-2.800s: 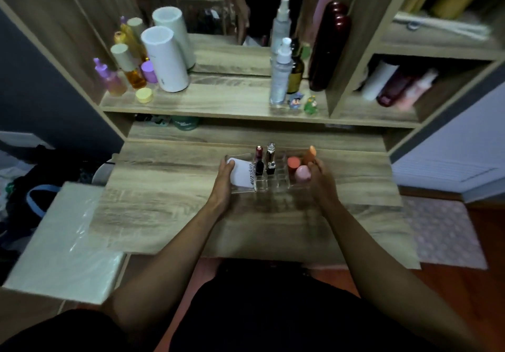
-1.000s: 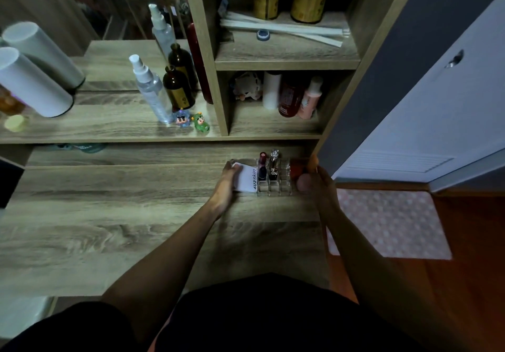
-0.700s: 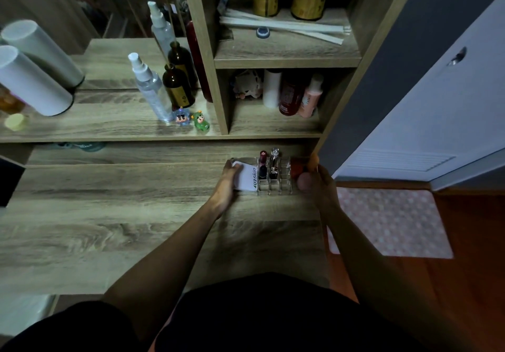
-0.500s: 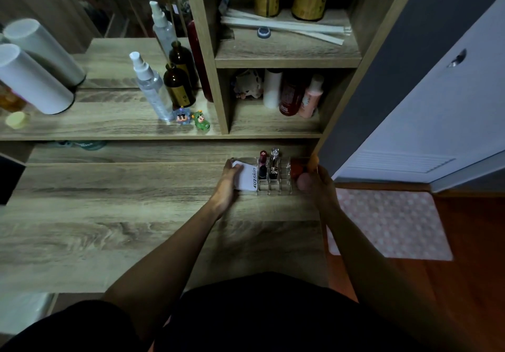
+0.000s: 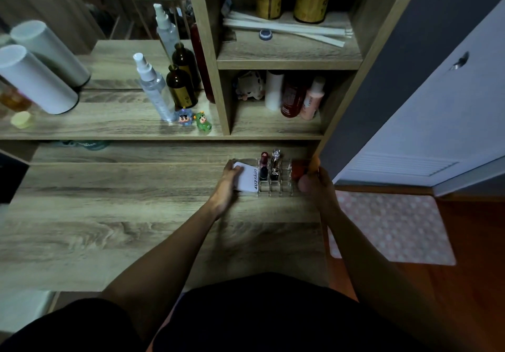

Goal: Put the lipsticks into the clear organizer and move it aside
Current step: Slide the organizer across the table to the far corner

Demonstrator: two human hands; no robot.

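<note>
Far left on the shelf (image 5: 109, 122): two white cylinders (image 5: 35, 80), small yellow cap (image 5: 20, 119) beside them. Further right, same shelf: clear spray bottle (image 5: 154, 89), brown bottle (image 5: 181, 86), two tiny figurines (image 5: 194, 119) at its front edge. Wooden worktop (image 5: 109, 215) below. Left hand (image 5: 228, 184) on the left end of the clear organizer (image 5: 276, 184), fingers curled over a white card (image 5: 247, 178) printed "4U2skin" that sits in that end; thumb not visible. Organizer sits at the far right corner of the worktop, just under the shelf edge. Two lipsticks (image 5: 269, 165) stand upright in its middle cells, one dark red, one silver-topped. Red round item (image 5: 297, 168) at the right end, detail too dim to tell. Right hand (image 5: 314, 184) wraps the organizer's right end, fingers closed around that side; exact contact cannot tell. Right cubby: white tube, red bottle (image 5: 292, 100), pink bottle. Floor at right: pink dotted mat (image 5: 390, 228), white door (image 5: 437, 122) behind it.
</note>
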